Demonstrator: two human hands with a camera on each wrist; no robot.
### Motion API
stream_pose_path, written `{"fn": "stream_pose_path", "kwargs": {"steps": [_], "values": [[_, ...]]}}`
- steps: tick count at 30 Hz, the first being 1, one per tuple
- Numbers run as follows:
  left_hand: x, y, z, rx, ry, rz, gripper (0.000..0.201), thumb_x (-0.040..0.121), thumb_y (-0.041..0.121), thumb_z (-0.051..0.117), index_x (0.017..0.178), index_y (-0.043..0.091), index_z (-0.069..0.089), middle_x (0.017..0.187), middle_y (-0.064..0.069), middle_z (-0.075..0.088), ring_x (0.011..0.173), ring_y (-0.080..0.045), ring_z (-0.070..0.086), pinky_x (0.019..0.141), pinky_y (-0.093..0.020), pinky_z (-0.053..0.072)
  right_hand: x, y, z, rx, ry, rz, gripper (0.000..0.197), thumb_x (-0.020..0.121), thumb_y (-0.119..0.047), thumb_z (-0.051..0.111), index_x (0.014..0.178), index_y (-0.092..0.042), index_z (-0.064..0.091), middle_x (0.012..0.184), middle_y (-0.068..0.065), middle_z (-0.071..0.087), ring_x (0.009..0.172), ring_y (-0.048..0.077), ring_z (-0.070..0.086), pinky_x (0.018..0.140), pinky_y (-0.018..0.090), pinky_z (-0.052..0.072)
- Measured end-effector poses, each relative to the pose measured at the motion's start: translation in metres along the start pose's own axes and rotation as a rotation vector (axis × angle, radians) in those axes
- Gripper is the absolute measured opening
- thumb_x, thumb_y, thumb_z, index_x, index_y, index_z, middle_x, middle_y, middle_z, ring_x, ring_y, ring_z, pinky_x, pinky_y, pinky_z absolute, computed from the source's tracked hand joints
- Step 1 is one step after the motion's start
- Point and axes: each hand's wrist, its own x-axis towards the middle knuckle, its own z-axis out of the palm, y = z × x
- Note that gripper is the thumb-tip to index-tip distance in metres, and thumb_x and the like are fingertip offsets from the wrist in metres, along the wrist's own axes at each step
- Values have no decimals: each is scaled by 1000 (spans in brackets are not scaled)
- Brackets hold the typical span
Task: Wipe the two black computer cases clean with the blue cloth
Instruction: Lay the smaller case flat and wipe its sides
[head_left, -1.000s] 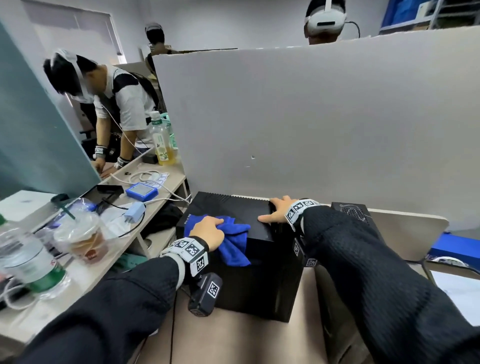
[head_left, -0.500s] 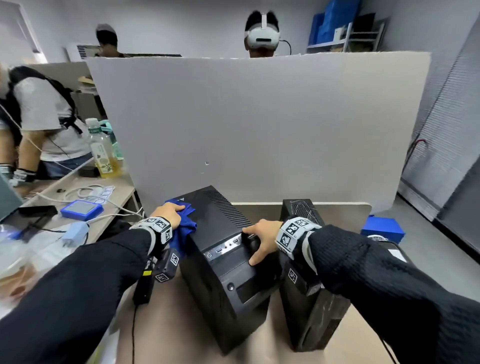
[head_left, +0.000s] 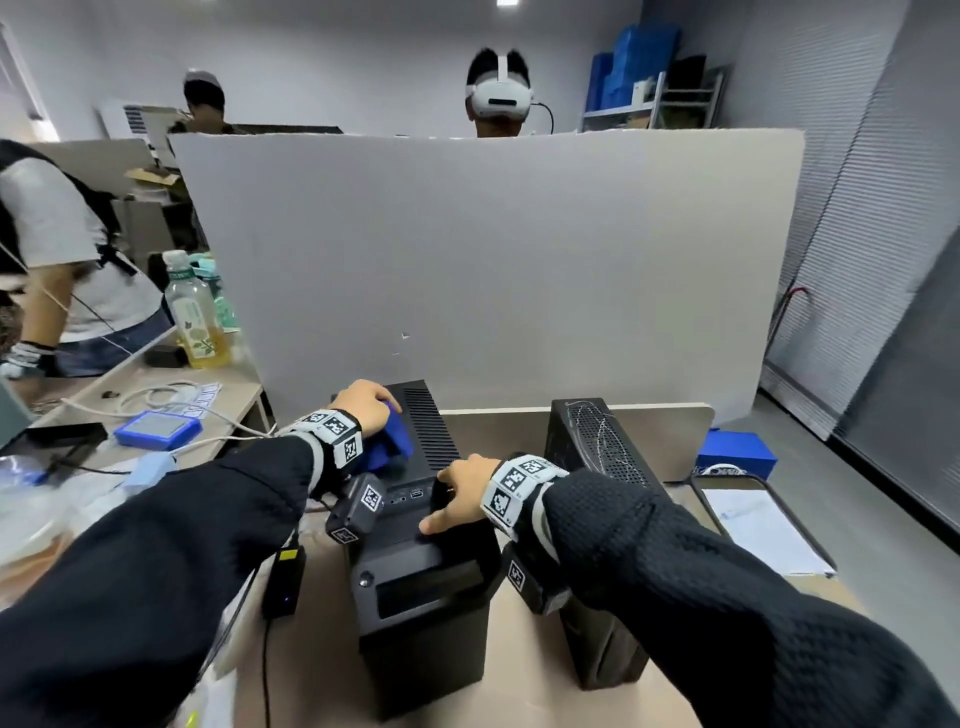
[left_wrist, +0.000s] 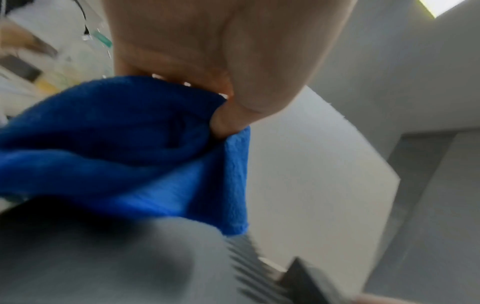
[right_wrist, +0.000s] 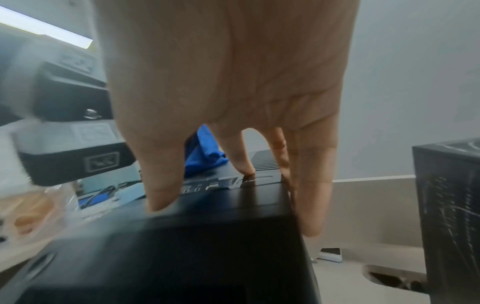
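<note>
Two black computer cases stand side by side on the beige table (head_left: 509, 431). The left case (head_left: 426, 597) faces me with its front ports showing; the right case (head_left: 602, 447) is narrower, with a mesh top. My left hand (head_left: 369, 402) grips the bunched blue cloth (head_left: 397, 444) on the rear left of the left case's top, beside the vent slots. In the left wrist view the thumb (left_wrist: 228, 119) pinches the cloth (left_wrist: 124, 144) above the case top (left_wrist: 116, 267). My right hand (head_left: 454, 493) rests with straight fingers (right_wrist: 311, 205) on the case's (right_wrist: 207, 257) front top edge.
A tall grey partition board (head_left: 493, 270) closes off the table's far edge. A side table at left carries a drink bottle (head_left: 195, 317), a blue box (head_left: 156, 428) and cables. A black adapter (head_left: 283, 582) hangs left of the case. Papers (head_left: 758, 530) and a blue box (head_left: 735, 452) lie at right.
The left case has been turned so that its front faces me. My right hand went from its back edge to its front top edge. My left hand kept the cloth on top.
</note>
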Motion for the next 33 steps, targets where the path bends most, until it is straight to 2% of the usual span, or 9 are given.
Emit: {"fn": "stream_pose_path", "kwargs": {"steps": [2, 5, 8, 11, 16, 21, 28, 30, 33], "values": [[-4, 29, 10, -177, -73, 77, 40, 81, -11, 41, 87, 11, 73, 91, -12, 69, 91, -24, 63, 80, -27, 51, -10, 9, -11, 316, -21, -4, 63, 79, -56, 68, 130, -23, 51, 131, 2, 56, 106, 26, 62, 79, 39, 56], [-17, 80, 29, -403, -126, 100, 33, 83, -15, 44, 100, 0, 68, 88, -11, 61, 86, -21, 54, 58, -16, 47, -24, 38, -26, 771, 161, -46, 67, 87, -34, 69, 141, -18, 34, 132, -4, 48, 120, 16, 51, 97, 33, 47], [-31, 125, 53, -802, -306, 28, 21, 85, -11, 49, 92, 5, 61, 90, -17, 61, 89, -29, 59, 73, -32, 52, -30, 83, -32, 887, 475, -52, 80, 74, -36, 79, 140, -20, 37, 132, 0, 56, 121, 13, 54, 105, 36, 43], [-43, 163, 77, -971, -391, -5, 17, 88, -4, 52, 96, 9, 58, 94, -18, 61, 81, -30, 62, 68, -35, 53, -43, 138, -40, 870, 576, -81, 58, 71, -20, 75, 125, -19, 53, 115, 5, 67, 107, 19, 64, 97, 44, 50], [-33, 203, 126, -667, -401, -107, 17, 92, 4, 48, 84, 17, 55, 87, -11, 56, 70, -28, 57, 71, -35, 51, -51, 234, -56, 618, 569, 32, 51, 74, -17, 63, 125, -23, 56, 111, 0, 69, 101, 21, 64, 93, 40, 50], [-22, 212, 181, -305, -291, -181, 13, 89, 10, 59, 97, 16, 52, 77, -4, 48, 59, -16, 47, 52, -25, 43, -35, 292, -46, 479, 430, 18, 50, 80, -23, 62, 129, -24, 51, 121, 2, 65, 111, 23, 60, 95, 31, 45], [-17, 213, 224, -123, -384, -202, 29, 86, 4, 61, 114, 2, 56, 74, -3, 52, 58, -9, 45, 34, -10, 37, -8, 310, -8, 117, 179, -14, 57, 85, -61, 52, 135, -39, 38, 131, 0, 59, 114, 27, 58, 91, 34, 46], [-8, 210, 228, -166, -421, -221, 46, 71, 12, 72, 112, 10, 51, 80, -4, 57, 65, -11, 52, 51, -12, 52, -4, 314, -6, 79, 209, -40, 49, 86, -60, 52, 128, -36, 44, 123, 0, 62, 109, 27, 60, 85, 34, 46], [20, 185, 244, -206, -442, -290, 108, 43, 30, 80, 141, 24, 34, 115, -9, 64, 97, -28, 65, 81, -49, 58, 0, 322, -13, 23, 223, -94, 42, 83, -62, 55, 115, -35, 50, 106, -2, 49, 99, 25, 59, 76, 31, 43]]}}
